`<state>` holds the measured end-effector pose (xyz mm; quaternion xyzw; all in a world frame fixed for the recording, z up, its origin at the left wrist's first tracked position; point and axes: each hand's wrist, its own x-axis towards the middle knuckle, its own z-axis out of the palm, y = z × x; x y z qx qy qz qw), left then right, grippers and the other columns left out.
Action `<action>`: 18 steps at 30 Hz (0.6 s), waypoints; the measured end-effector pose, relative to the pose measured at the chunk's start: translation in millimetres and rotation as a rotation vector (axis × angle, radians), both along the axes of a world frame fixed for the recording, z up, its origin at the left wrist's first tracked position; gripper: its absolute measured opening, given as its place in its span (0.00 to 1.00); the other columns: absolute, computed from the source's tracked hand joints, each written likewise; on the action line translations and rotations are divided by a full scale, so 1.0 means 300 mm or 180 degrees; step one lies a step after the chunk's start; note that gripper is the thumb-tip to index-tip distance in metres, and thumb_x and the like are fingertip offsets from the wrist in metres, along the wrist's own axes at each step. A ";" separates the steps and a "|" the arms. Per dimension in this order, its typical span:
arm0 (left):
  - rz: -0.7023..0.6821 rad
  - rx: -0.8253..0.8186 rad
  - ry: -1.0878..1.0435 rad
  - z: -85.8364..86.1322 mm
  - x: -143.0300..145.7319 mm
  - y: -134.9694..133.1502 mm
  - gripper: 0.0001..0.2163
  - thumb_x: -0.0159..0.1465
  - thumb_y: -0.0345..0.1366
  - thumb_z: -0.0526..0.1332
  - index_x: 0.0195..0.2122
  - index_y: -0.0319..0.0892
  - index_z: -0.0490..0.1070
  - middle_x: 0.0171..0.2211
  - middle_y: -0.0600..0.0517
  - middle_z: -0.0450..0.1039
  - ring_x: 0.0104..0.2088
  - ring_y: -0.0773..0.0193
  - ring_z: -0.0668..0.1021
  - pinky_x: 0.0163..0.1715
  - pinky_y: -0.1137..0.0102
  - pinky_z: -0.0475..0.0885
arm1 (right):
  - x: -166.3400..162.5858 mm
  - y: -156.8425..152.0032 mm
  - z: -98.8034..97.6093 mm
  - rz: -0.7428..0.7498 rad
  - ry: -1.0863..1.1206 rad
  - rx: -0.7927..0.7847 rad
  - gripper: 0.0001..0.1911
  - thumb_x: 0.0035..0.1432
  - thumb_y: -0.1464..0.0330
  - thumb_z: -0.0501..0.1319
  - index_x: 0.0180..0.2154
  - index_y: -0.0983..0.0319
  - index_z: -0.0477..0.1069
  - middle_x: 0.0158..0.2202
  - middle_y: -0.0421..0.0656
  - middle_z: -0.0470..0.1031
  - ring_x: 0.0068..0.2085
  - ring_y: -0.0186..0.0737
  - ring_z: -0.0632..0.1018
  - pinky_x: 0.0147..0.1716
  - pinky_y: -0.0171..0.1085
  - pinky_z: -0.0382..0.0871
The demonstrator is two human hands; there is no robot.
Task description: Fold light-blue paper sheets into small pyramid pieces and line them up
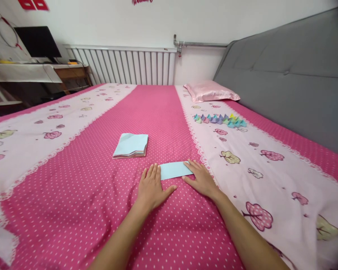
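A light blue sheet of paper [173,170], folded into a long strip, lies flat on the pink dotted bedspread [157,108]. My left hand [152,187] rests flat at the strip's left end, fingers stretched out and thumb pointing right. On the right end lies my right hand [200,178], its fingers spread over the paper and its thumb near the lower edge. Neither hand grips the strip. Farther off to the left sits a stack of square paper [131,144] with a light blue sheet on top.
Several small folded paper pieces [221,120] in mixed colours stand on the bed at the right. Behind them is a pink pillow [210,90] beside the grey headboard [290,75]. A white radiator [124,65] and a desk with a monitor [38,42] stand beyond the bed.
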<state>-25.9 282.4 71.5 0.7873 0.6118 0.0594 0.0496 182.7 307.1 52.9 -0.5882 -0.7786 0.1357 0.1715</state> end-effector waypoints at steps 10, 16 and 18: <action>0.1257 0.0603 -0.2561 0.052 0.018 -0.049 0.25 0.59 0.49 0.52 0.52 0.37 0.62 0.50 0.39 0.68 0.49 0.54 0.71 0.45 0.62 0.66 | 0.002 0.001 -0.032 -0.0375 0.1017 0.1621 0.14 0.55 0.74 0.55 0.39 0.57 0.76 0.51 0.46 0.70 0.50 0.44 0.70 0.50 0.48 0.63; 0.1142 -0.0715 -0.4211 0.072 0.067 -0.089 0.21 0.57 0.52 0.55 0.21 0.37 0.70 0.21 0.47 0.72 0.23 0.64 0.74 0.25 0.71 0.67 | -0.054 -0.074 0.021 -0.0539 0.1026 0.2924 0.13 0.51 0.76 0.60 0.37 0.55 0.76 0.40 0.43 0.76 0.42 0.43 0.72 0.46 0.48 0.62; 0.1010 -0.1698 -0.4920 0.067 0.084 -0.085 0.23 0.56 0.53 0.55 0.27 0.35 0.73 0.25 0.44 0.75 0.25 0.62 0.76 0.26 0.70 0.69 | -0.083 -0.109 0.036 -0.0318 0.1030 0.3046 0.15 0.50 0.78 0.60 0.36 0.54 0.75 0.40 0.42 0.76 0.42 0.42 0.72 0.46 0.48 0.62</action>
